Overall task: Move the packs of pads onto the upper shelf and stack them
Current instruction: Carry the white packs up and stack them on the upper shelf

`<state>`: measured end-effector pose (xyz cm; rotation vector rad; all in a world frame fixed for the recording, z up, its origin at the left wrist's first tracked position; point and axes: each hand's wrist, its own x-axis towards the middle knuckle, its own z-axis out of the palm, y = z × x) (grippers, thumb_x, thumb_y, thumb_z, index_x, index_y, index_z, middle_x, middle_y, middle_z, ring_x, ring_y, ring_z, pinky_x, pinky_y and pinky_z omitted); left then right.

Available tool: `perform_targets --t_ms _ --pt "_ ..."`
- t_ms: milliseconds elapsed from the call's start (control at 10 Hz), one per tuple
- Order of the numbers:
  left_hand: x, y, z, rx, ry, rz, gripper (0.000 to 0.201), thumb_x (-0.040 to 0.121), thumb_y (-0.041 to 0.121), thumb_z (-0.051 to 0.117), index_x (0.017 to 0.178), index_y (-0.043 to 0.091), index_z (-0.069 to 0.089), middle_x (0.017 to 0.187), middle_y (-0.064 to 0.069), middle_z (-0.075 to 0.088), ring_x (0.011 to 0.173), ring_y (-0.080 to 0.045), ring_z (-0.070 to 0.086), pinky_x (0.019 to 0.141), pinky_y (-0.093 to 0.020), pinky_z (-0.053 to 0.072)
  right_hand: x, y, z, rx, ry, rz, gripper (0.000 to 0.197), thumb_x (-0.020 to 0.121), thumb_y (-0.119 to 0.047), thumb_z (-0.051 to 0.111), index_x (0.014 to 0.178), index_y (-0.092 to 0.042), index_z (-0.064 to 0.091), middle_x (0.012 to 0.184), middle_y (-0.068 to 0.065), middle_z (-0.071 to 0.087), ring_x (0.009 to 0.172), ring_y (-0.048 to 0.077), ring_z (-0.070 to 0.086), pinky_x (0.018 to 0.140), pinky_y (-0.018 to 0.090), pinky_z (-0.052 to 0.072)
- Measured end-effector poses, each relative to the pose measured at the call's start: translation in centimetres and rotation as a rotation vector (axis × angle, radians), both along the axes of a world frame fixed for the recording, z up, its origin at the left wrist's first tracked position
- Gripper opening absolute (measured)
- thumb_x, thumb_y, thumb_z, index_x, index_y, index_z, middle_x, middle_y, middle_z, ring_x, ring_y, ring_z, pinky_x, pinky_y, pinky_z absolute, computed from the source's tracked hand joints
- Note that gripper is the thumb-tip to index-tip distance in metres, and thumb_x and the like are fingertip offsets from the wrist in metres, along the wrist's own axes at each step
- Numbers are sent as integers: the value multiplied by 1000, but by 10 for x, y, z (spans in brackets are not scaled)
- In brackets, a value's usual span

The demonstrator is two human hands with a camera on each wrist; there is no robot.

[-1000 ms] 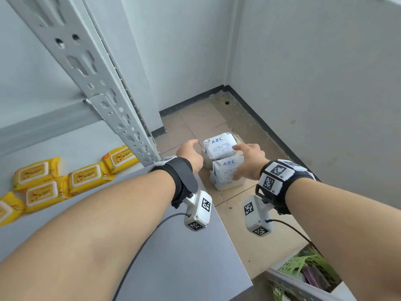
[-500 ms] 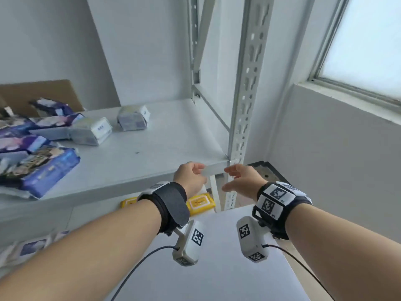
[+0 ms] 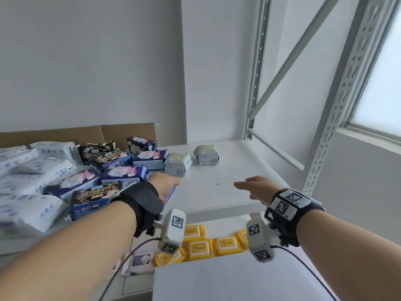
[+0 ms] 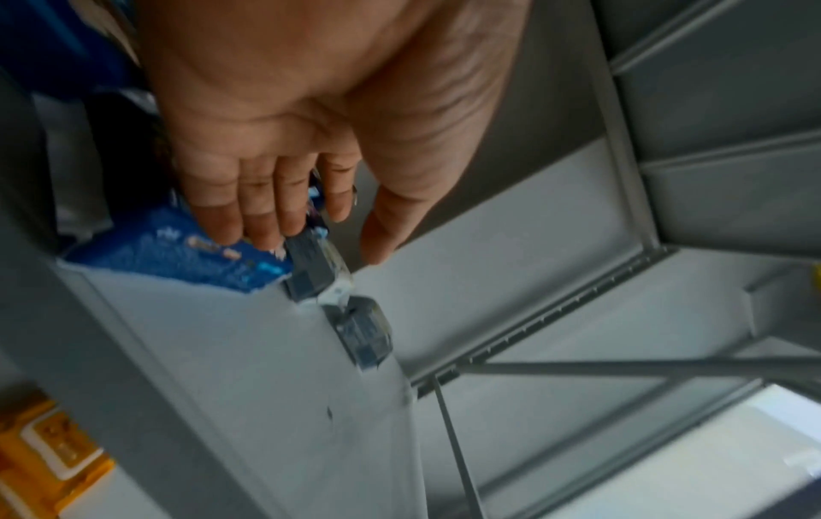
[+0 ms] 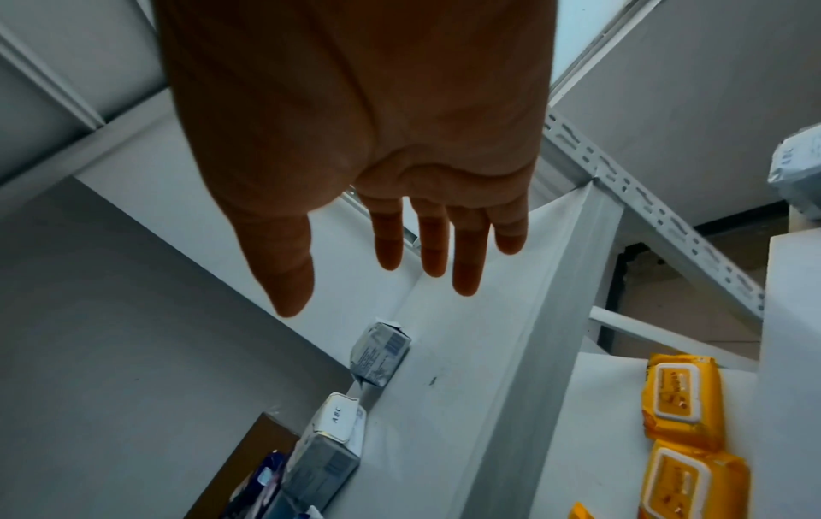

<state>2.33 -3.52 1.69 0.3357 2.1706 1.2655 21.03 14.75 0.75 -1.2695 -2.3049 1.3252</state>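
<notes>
On the upper shelf (image 3: 227,192), left half: a loose pile of pad packs, not stacked. Dark blue/purple packs (image 3: 121,170) sit mid-pile, white ABC-printed packs (image 3: 32,181) at far left, black packs (image 3: 97,148) toward the back. Two small pale packs stand apart at the right edge of the pile: one (image 3: 178,164) just beside the purple ones, the other (image 3: 206,157) a little further right, with a gap between them. Right wrist view shows the same two, (image 5: 381,353) and (image 5: 331,446), lying along the shelf.

Left hand (image 3: 166,185) is over the near edge of the pile, above a blue pack (image 3: 170,195). Left wrist view: fingers (image 4: 260,214) extended and close together, thumb apart, nothing gripped; fingertips overlap the blue pack (image 4: 177,253), but cannot tell whether they touch it, frame is blurred.

Right hand (image 3: 256,189) hovers over the bare right part of the shelf, well apart from any pack. Fingers (image 5: 466,253) straight and slightly spread, palm empty.

Behind the pile, a cardboard sheet (image 3: 86,133) leans on the wall. Perforated grey upright (image 3: 338,101) and a diagonal brace frame the shelf's right end; window beyond. On the lower shelf, yellow wipe packs (image 3: 225,245) in a row, and one pale purple pack (image 3: 141,260) to their left. One more white pack (image 5: 799,168) shows at the far right edge of the right wrist view.
</notes>
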Motion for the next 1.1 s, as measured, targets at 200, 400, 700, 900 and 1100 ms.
perform_targets --t_ms 200,400,700,900,1100 --pt "-20 -11 15 16 -68 49 12 90 11 59 102 8 61 96 -10 57 82 -19 57 74 -29 44 -38 5 1 -39 27 15 67 83 -44 67 125 6 54 130 23 56 118 36 55 97 44 41" --pt "-50 4 31 70 -97 44 40 94 11 53 132 -1 45 72 -9 42 62 -19 42 73 -29 45 -88 25 -7 -98 42 -46 52 81 -43 69 110 -1 60 82 3 54 105 27 61 90 35 51" --pt "-181 79 2 -149 -29 -175 29 89 24 60 67 17 42 72 0 41 97 -20 40 68 -29 42 -193 83 -39 -97 23 -311 47 76 -51 69 85 -9 50 90 6 53 87 26 54 90 41 49" --pt "-227 133 -18 -231 -12 -348 20 89 26 60 97 12 48 96 -7 50 98 -20 42 84 -33 42 -246 125 -50 -88 8 -388 50 73 -60 66 91 -16 51 80 3 52 62 16 47 54 29 32" --pt "-250 168 -48 -302 59 -375 27 83 26 68 96 9 50 97 -11 53 86 -24 52 72 -32 46 -286 156 -57 -105 54 -420 52 69 -64 68 83 -16 54 73 0 53 65 17 52 50 27 33"
